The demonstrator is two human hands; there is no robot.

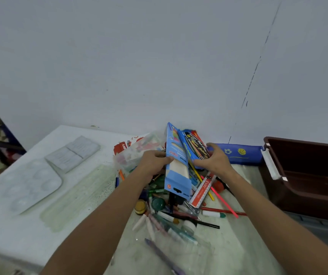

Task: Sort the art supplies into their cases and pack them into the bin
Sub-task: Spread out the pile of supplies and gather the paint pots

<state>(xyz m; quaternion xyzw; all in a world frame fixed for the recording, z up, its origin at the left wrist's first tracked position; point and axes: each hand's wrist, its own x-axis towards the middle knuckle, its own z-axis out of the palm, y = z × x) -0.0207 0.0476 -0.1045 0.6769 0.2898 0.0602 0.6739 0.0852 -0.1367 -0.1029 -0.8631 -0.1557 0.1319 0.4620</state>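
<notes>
Blue box [176, 167] gripped, left hand [155, 161].

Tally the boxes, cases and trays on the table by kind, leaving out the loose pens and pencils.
Blue cardboard pencil boxes: 2, a light blue box gripped by the left hand, and a blue-and-black box under the right hand
Blue fabric pencil case: 1
Red and white pastels box: 1
White paint palette: 1
Brown bin: 1
Total: 6
</notes>
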